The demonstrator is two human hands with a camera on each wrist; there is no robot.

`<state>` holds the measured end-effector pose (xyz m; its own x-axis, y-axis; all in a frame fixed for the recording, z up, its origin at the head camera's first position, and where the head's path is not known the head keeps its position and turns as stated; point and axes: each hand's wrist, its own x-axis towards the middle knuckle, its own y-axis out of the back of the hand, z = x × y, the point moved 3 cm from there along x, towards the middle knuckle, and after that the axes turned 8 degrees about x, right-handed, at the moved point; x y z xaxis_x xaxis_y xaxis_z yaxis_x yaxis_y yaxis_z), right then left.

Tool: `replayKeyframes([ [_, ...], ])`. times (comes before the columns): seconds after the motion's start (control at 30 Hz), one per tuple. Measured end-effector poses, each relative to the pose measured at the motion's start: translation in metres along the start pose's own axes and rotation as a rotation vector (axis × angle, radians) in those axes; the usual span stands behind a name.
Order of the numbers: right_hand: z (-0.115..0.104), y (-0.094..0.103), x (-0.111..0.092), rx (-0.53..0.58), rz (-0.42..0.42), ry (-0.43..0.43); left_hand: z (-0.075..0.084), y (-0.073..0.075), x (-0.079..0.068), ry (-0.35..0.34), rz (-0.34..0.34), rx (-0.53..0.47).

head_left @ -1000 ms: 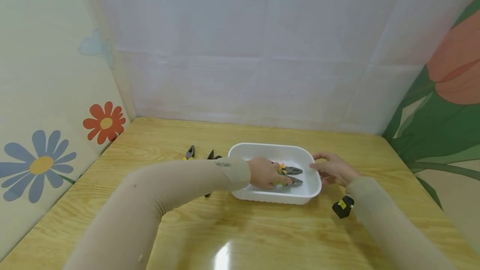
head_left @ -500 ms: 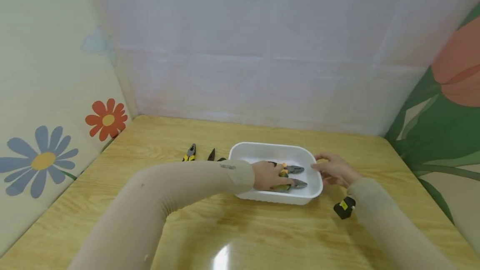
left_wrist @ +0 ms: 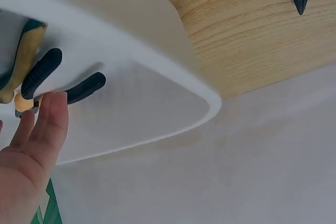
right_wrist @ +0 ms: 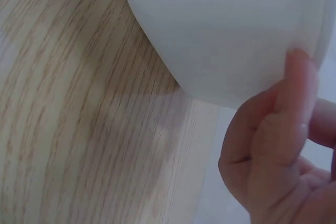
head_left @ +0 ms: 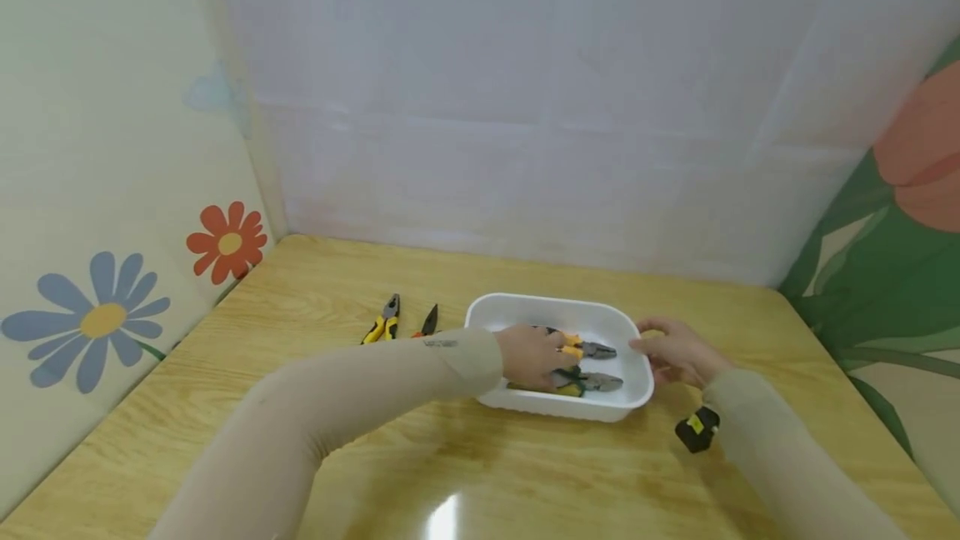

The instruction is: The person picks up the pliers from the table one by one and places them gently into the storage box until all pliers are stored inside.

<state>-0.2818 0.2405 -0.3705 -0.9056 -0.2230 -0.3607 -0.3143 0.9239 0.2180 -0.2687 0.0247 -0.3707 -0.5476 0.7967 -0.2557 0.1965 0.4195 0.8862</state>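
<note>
Inside the white plastic tub [head_left: 525, 412], in the head view, lie pliers with orange-and-black handles [head_left: 573, 347] and, nearer me, pliers with green-and-yellow handles [head_left: 600, 382]. My left hand [head_left: 528, 355] reaches into the tub over their handles. In the left wrist view, the left hand's fingers [left_wrist: 50, 119] extend straight beside the dark handle [left_wrist: 86, 87] of the orange-and-black pliers. At the tub's right end, my right hand [head_left: 678, 352] holds the rim. The right wrist view shows a fingertip [right_wrist: 299, 59] against the tub's outer wall [right_wrist: 226, 40].
Left of the tub lie yellow-and-black pliers [head_left: 386, 319] and a dark pointed-nose tool with some red [head_left: 429, 322], partly behind my left sleeve. A black object with a yellow label [head_left: 697, 429] sits by my right sleeve. A white cloth backdrop [head_left: 510, 107] rises behind the wooden table [head_left: 337, 273].
My left fingers have come away from the green-and-yellow pliers, which now lie more exposed and slightly farther right in the tub. My right hand stays at the rim. The head view has shifted slightly.
</note>
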Motion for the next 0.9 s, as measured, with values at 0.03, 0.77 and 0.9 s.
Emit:
replayKeyframes([
  [0.03,0.000,0.000,0.000,0.004,0.002,0.001,-0.002,0.002,-0.002,0.007,0.012,-0.009],
  [0.77,0.001,0.001,0.000,-0.019,-0.001,0.000,-0.035,0.011,-0.067,0.280,0.222,-0.204],
  [0.9,0.003,0.002,0.001,-0.017,-0.004,-0.003,-0.039,0.008,-0.083,0.314,0.286,-0.273],
])
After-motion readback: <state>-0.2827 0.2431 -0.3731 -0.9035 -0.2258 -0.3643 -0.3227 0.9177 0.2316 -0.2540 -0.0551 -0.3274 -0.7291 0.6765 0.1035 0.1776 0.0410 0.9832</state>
